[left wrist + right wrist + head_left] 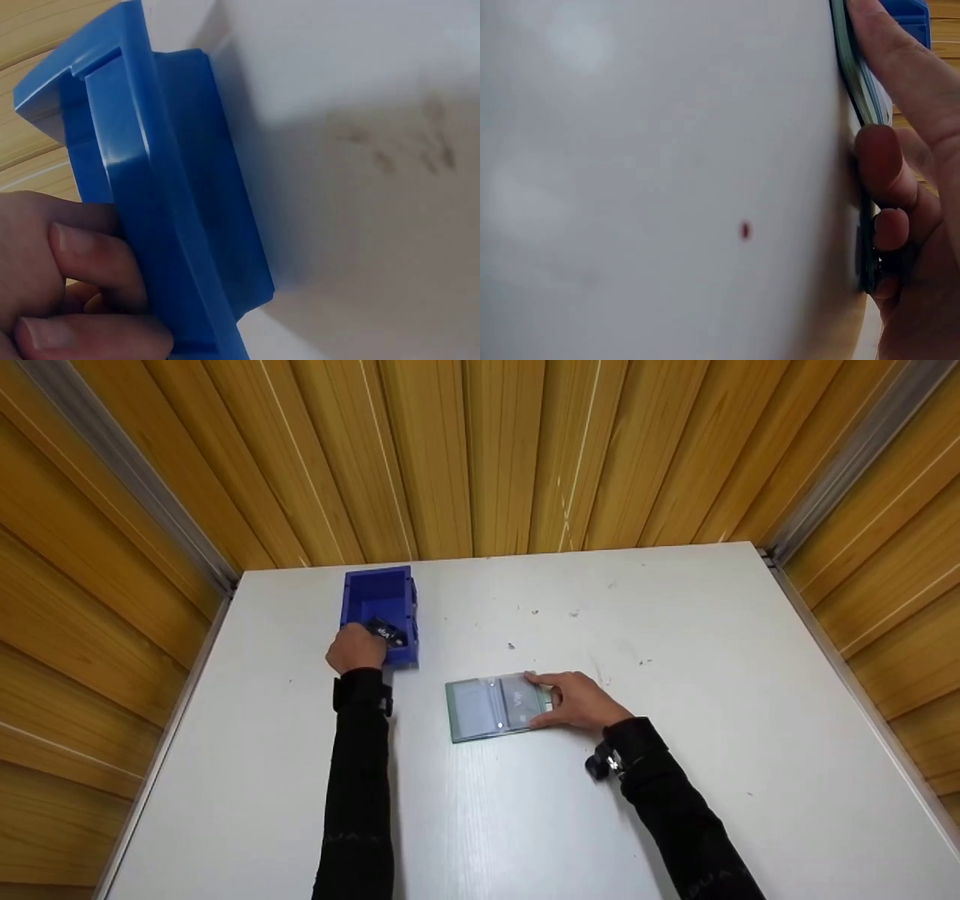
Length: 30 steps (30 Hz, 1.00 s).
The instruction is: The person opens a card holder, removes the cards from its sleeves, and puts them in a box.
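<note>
My left hand [356,649] is at the near left corner of a blue bin [412,619], with its fingers bent over the rim. Beside it in the bin lie black cards [387,631], the top one marked "vip". Whether the fingertips hold a card is hidden in the head view, and the left wrist view shows none. My right hand [587,702] grips the right end of a green-edged card holder [471,710] on the table, thumb at the near edge and fingers at the far edge. Under the clear right-hand pocket shows a grey-looking "VIP" card [520,701].
The white table [480,817] has small dark marks beyond the card holder. Wood-patterned panels [502,457] stand behind the table and on both sides. The bin is near the table's back left edge.
</note>
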Available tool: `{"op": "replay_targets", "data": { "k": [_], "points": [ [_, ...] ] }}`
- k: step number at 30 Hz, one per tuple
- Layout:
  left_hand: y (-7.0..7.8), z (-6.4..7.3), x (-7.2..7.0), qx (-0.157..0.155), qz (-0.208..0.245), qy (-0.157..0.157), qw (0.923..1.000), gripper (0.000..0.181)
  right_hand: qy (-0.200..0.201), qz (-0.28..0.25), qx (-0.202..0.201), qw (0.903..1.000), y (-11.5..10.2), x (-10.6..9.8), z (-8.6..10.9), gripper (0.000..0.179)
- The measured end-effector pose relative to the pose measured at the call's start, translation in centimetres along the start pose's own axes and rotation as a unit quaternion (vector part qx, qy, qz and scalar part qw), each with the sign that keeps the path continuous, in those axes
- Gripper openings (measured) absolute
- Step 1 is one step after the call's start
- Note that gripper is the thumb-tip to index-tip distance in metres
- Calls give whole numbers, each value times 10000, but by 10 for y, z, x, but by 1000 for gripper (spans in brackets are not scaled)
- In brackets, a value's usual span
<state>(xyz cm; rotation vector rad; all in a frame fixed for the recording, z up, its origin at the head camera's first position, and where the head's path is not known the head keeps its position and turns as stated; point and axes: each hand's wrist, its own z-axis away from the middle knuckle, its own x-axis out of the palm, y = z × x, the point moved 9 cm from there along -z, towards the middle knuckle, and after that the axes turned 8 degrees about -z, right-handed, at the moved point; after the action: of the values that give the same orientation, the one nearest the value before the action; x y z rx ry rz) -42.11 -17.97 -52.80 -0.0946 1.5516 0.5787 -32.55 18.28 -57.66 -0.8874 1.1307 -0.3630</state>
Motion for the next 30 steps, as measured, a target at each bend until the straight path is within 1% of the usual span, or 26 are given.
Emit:
{"op": "replay_targets", "data": {
  "k": [4,7,9,13,16,18,19,22,25,27,30],
  "points": [
    [3,2,-2,156,-190,61,9997,17,40,-15,54,10000,1,-1,0,88],
    [3,4,-3,182,-235,52,9995,17,57,20,42,10000,0,-1,0,89],
    [2,4,-2,153,-209,-3,9997,19,60,49,22,10000,-1,-1,-1,89],
    [0,5,-3,167,-111,51,9998,27,80,-44,35,10000,1,0,-1,88],
    [0,6,-4,244,-70,158,9996,32,83,-118,52,9999,1,1,-1,88],
    [0,7,-6,311,-18,240,9992,32,55,-105,50,9999,1,2,-1,89],
    [1,9,-9,351,58,341,9988,32,48,-97,45,9999,1,3,-2,89],
    [6,16,-19,578,364,757,9948,32,32,-98,51,9999,1,3,-1,88],
    [15,28,-28,989,674,1111,9866,30,48,-90,89,9999,1,1,0,87],
    [22,36,-31,1264,804,1176,9817,28,51,-74,94,9999,0,0,0,85],
    [29,46,-30,1566,916,1109,9771,27,35,-31,24,10000,-2,0,0,80]
  ]
}}
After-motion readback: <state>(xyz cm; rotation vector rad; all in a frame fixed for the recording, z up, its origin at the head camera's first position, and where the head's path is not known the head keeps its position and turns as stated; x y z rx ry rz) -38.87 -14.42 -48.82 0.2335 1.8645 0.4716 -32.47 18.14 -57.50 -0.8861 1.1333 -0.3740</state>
